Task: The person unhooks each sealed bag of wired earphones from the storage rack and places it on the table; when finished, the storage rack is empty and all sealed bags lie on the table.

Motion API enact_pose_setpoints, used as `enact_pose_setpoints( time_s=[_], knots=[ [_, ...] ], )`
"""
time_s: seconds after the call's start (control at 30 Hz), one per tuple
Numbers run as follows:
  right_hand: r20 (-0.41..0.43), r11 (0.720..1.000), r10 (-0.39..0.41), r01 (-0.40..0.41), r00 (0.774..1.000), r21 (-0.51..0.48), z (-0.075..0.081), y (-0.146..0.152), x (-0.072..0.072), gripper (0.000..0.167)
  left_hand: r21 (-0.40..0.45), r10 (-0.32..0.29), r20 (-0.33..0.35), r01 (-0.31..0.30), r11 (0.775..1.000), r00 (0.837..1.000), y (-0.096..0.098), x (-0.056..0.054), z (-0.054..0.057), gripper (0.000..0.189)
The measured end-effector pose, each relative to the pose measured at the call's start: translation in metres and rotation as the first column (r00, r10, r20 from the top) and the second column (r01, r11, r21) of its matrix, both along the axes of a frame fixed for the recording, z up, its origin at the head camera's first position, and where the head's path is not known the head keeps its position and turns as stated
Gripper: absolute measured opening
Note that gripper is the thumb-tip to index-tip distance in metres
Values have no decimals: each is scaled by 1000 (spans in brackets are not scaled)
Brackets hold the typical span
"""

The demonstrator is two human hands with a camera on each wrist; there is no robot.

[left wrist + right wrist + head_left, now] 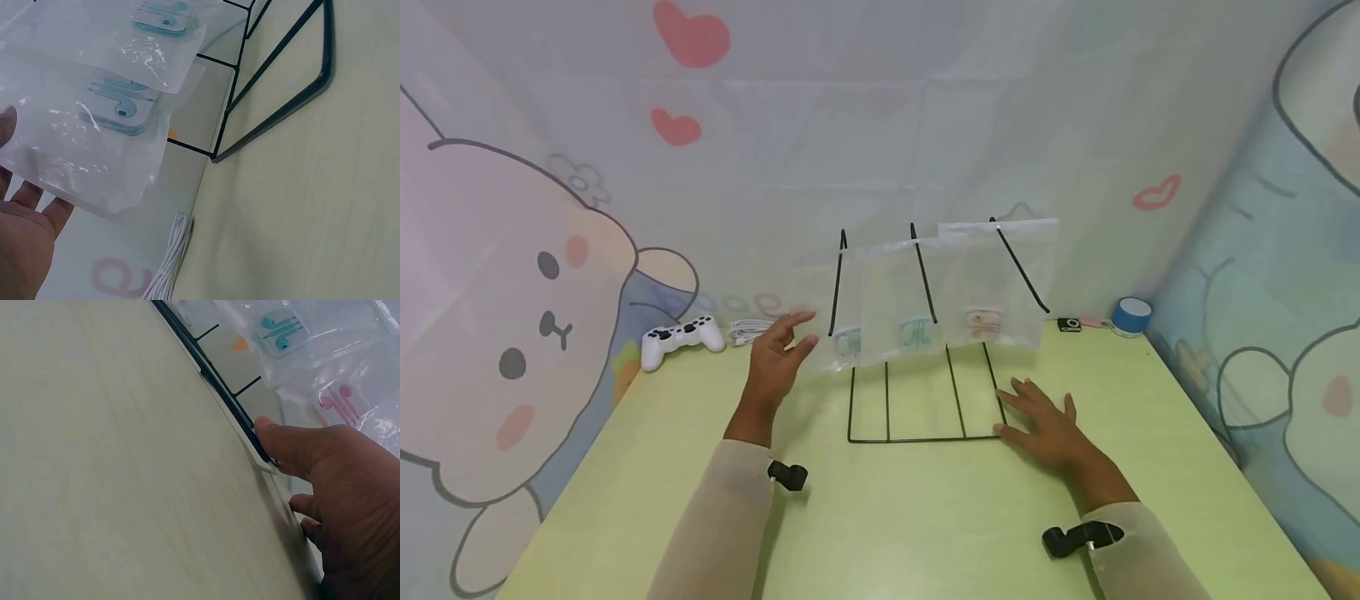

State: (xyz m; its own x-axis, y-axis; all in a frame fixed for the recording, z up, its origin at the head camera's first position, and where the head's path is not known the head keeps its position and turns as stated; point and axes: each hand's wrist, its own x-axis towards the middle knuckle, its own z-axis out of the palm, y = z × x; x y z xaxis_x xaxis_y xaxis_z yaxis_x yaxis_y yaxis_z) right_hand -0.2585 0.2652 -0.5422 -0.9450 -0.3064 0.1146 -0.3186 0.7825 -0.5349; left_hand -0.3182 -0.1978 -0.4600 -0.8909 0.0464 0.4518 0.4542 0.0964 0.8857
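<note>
A black wire display rack (917, 440) stands on the table, with three clear plastic bags hanging side by side from its hooks. The left bag (75, 162) and the middle bag (887, 283) hold earphones in teal cases; in the right bag (1022, 267) are red-pink earphones (340, 403). My left hand (775, 358) is at the left bag's outer edge, thumb and fingers spread apart, with fingertips right at the plastic. Over at the rack's front right corner, my right hand (1041, 425) touches the base wire with extended thumb and fingers.
A white game controller (681, 337) and a bundled white cable (747, 332) lie at the back left. To the back right are a small black music player (1070, 325), a pink item (1092, 322) and a blue round speaker (1131, 315). A printed cloth backdrop (850, 108) rises behind the table.
</note>
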Motion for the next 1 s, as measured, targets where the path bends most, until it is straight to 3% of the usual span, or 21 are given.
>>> enact_pose_setpoints(
  time_s=[0.13, 0.43, 0.63, 0.83, 1.0],
  knots=[
    [-13, 1000, -4, 5, 1000, 17, 3, 0, -3, 69, 15, -7, -39, 7, 1000, 999, -1, -6, 5, 42],
    [5, 1000, -2, 2, 1000, 6, 3, 0, 2, 69, -48, -25, 14, 26, 998, 1000, -4, -7, 4, 41],
    [11, 1000, 0, 0, 1000, 4, 3, 0, 3, 68, -53, 13, 5, -13, 999, 1000, -3, -11, 3, 35],
    [4, 1000, -1, 1, 1000, -8, -2, 2, 1, 69, -26, 13, 18, -12, 1000, 1000, -2, -13, 2, 31],
    [-6, 1000, 2, -2, 1000, -8, -5, 3, -1, 68, -46, 70, -9, -71, 996, 997, -1, -12, 4, 30]
  ],
)
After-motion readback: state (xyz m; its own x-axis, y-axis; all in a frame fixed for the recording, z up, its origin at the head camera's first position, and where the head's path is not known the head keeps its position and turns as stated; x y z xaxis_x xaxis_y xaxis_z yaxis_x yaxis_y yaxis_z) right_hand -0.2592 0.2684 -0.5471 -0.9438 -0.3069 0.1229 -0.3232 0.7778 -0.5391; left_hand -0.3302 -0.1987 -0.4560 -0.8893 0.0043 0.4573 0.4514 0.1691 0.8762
